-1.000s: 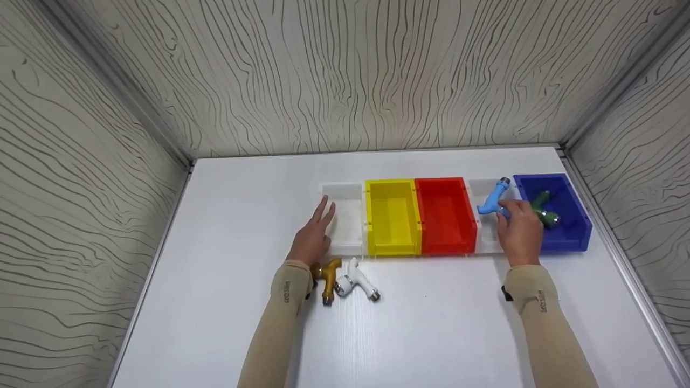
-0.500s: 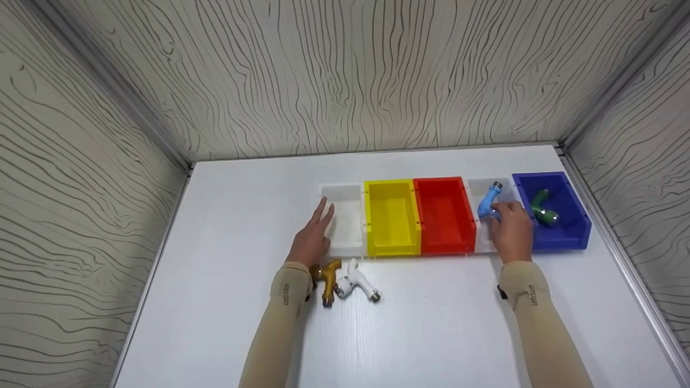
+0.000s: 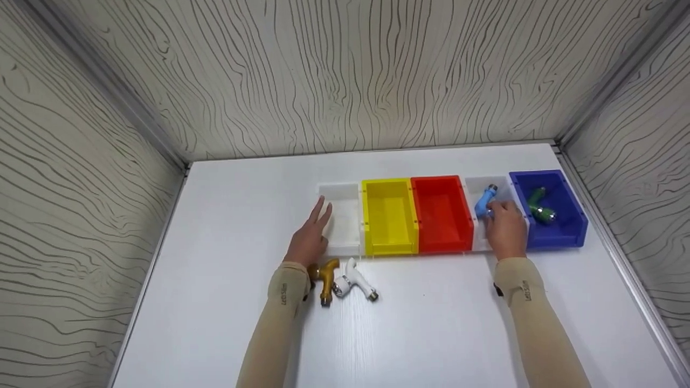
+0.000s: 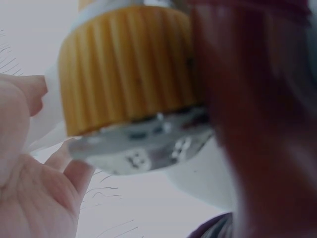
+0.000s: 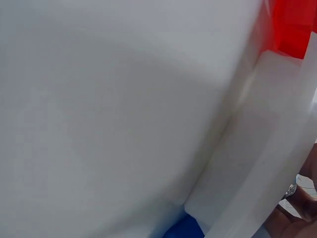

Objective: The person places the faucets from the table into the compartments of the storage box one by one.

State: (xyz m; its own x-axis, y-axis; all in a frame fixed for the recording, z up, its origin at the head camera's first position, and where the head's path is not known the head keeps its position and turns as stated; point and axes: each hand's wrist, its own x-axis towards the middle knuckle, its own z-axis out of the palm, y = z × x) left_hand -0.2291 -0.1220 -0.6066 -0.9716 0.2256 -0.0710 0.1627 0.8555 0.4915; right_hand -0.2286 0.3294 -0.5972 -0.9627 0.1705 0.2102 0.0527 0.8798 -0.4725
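My right hand (image 3: 506, 229) reaches into the translucent white bin (image 3: 469, 186) between the red and blue ones. It grips a light blue tap (image 3: 485, 200) whose threaded metal end points up and away; the hand covers its near end. In the right wrist view, fingers (image 5: 299, 201) show beside a bit of chrome beyond the bin's wall. My left hand (image 3: 307, 241) lies at the left edge of the leftmost white bin (image 3: 343, 250), fingers extended, holding nothing. Near its wrist lie a gold tap (image 3: 326, 277) and a white tap (image 3: 357, 280). A ribbed gold knob (image 4: 129, 69) looms in the left wrist view.
A yellow bin (image 3: 391, 249) and a red bin (image 3: 443, 245) stand in the same row. At the right end, a dark blue bin (image 3: 566, 237) holds a green tap (image 3: 539, 207). Patterned walls (image 3: 345, 81) enclose the white table (image 3: 420, 334).
My right hand has moved left and down with the light blue tap, from above the white bin's right edge into that bin. The left hand has stayed in place.
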